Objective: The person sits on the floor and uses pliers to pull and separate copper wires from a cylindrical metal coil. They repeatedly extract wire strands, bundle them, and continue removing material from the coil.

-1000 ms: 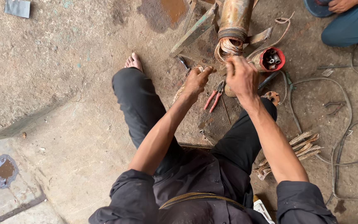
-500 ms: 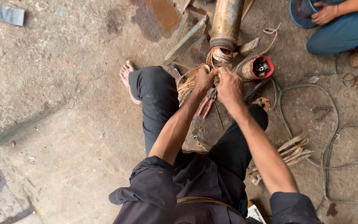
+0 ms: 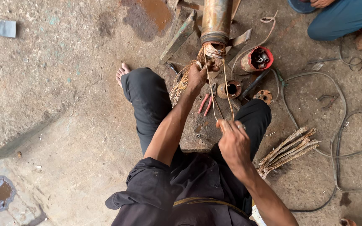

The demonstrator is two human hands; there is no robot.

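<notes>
While I look down through the head camera, I see the person seated on the dirt floor (image 3: 63, 83) in dark clothes, one bare foot (image 3: 122, 73) out to the side. The left hand (image 3: 197, 77) is stretched forward, its fingers closed around a bundle of copper wire (image 3: 180, 83) that fans out just below the end of a rusty metal cylinder (image 3: 216, 19). More copper wire sits bunched at the cylinder's mouth (image 3: 211, 52). The right hand (image 3: 232, 140) is drawn back near the knee, its fingers pinched together on thin copper strands (image 3: 227, 90) that run taut from the cylinder's mouth to the hand. Between the legs lie red-handled pliers (image 3: 205, 104), and just beside them a small rusty ring (image 3: 230, 89). A red can (image 3: 256, 59) holding small parts stands right of the cylinder. A pile of pulled copper strands (image 3: 288, 148) lies on the floor well right of the right hand, with a dark cable (image 3: 336, 134) looping around it. Another person's blue trouser leg (image 3: 340, 19) shows at the top right.
</notes>
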